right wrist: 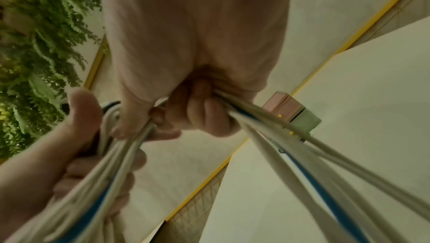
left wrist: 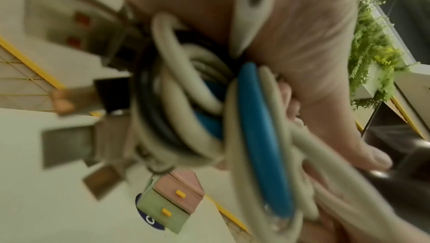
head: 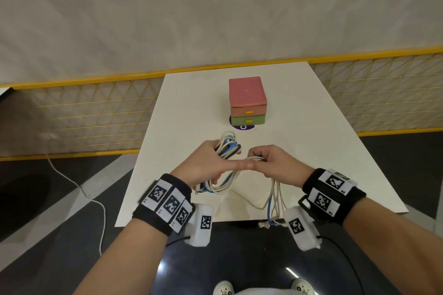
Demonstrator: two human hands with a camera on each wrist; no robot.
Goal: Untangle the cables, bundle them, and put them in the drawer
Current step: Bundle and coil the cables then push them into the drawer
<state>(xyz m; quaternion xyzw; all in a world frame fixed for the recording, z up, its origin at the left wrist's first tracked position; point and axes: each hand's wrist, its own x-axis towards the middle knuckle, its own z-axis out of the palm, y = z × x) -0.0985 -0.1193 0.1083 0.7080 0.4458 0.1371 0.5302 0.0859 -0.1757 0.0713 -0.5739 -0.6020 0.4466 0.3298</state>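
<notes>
A bundle of white, blue and black cables [head: 227, 148] [left wrist: 260, 136] [right wrist: 121, 156] is held above the near half of the white table [head: 311, 151]. My left hand [head: 208, 163] grips the looped part, with loops sticking out past its fingers. My right hand [head: 271, 160] [right wrist: 190, 110] grips a bunch of strands right beside it; their ends [head: 273, 208] hang down over the table's front edge. A small chest of drawers [head: 247, 100] [left wrist: 170, 204] [right wrist: 293, 114], pink on top and green below with yellow handles, stands further back with both drawers shut.
A yellow-framed mesh fence [head: 96, 112] runs behind and beside the table. A thin white cord [head: 79, 189] trails over the dark floor at the left. Green plants [right wrist: 37, 44] show in the wrist views. My shoes [head: 223, 288] are below the table's front edge.
</notes>
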